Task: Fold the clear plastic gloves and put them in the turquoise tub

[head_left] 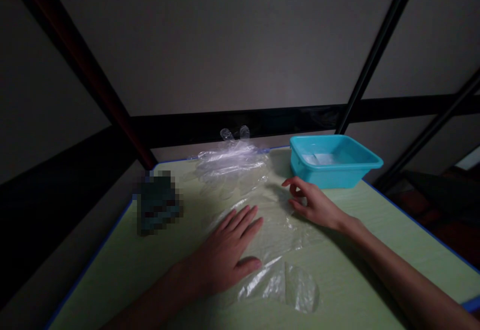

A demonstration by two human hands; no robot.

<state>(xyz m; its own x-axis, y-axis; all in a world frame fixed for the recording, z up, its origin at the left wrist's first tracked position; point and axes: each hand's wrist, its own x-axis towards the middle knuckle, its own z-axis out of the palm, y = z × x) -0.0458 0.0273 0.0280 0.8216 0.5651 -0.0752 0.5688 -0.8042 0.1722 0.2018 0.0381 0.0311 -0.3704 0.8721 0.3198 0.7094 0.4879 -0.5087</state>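
Note:
A clear plastic disposable glove (279,240) lies spread on the table, thin and wrinkled. My left hand (234,250) rests flat on its left part, fingers stretched out. Above the glove's upper right part is my right hand (309,202), its fingers loosely bent and apart from the thumb, with nothing visible between them. Whether its fingertips touch the plastic I cannot tell. Farther back, a loose pile of clear disposable gloves (232,162) sits near the table's far edge, some finger pieces sticking up.
Behind my right hand stands a turquoise plastic basin (326,175) with some clear or whitish material inside. A dark, pixelated object (157,202) is at the table's left edge. The pale green table (360,270) has blue edging and adjoins a panelled wall (240,45).

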